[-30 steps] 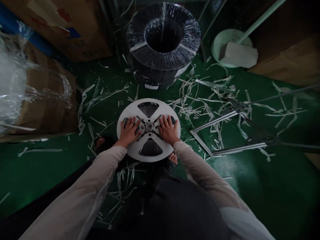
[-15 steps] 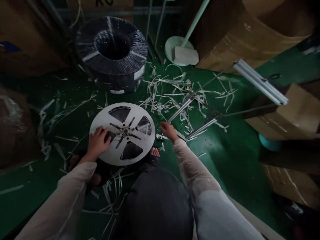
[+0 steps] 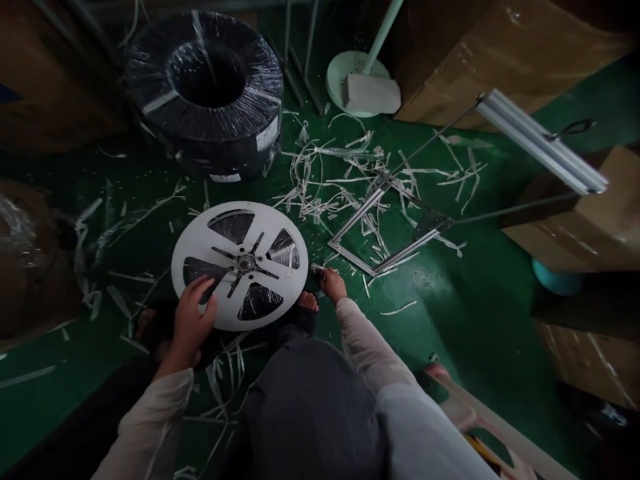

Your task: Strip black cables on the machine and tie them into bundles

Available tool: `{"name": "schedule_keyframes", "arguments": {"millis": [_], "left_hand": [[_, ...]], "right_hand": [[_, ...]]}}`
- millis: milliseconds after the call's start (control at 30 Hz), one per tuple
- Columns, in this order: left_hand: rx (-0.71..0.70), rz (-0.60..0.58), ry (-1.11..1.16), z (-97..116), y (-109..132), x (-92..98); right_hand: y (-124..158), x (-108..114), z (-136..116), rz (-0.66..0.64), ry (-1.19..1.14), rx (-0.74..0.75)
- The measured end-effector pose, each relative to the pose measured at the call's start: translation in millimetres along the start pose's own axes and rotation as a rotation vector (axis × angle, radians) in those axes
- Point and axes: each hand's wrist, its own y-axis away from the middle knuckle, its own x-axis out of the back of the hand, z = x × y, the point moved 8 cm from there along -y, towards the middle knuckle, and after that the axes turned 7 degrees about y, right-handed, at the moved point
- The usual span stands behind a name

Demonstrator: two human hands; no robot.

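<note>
A round white reel [image 3: 187, 230] with dark openings and a metal hub plate [image 3: 245, 265] lies flat between my feet. My left hand [image 3: 193, 317] is at its lower left edge, fingers loosely spread over the rim and one opening, with nothing held. Just right of the reel, my right hand [image 3: 333, 285] is low by the floor, its fingers curled together at a small dark, shiny object [image 3: 317, 268]. What that object is, and how firmly it is gripped, I cannot make out. Beyond that hand lies a metal-bar frame [image 3: 353, 257].
Behind the reel stands a large film-wrapped black coil [image 3: 200, 127]. Cut strap scraps [image 3: 320, 180] litter the green floor. A pale round base with a pole [image 3: 337, 83] carries a block [image 3: 373, 93]. Cardboard boxes [image 3: 565, 233] line the right; a pinkish stool [image 3: 460, 407] is at lower right.
My right hand has left the metal frame's corner and come down toward me, to the small object beside the reel. My left hand has slid slightly back toward the reel's near edge.
</note>
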Motion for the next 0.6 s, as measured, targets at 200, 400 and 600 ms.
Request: {"name": "schedule_keyframes", "arguments": {"millis": [200, 400, 600], "left_hand": [[-0.037, -0.024, 0.033, 9, 1, 2.1], [0.175, -0.068, 0.331, 19, 9, -14.8], [0.917, -0.276, 1.211, 24, 31, -100.7]], "right_hand": [[1, 0, -10, 0.021, -0.061, -0.034], [5, 38, -31, 0.123, -0.226, -0.035], [51, 112, -128, 0.038, -0.881, 0.318]]}}
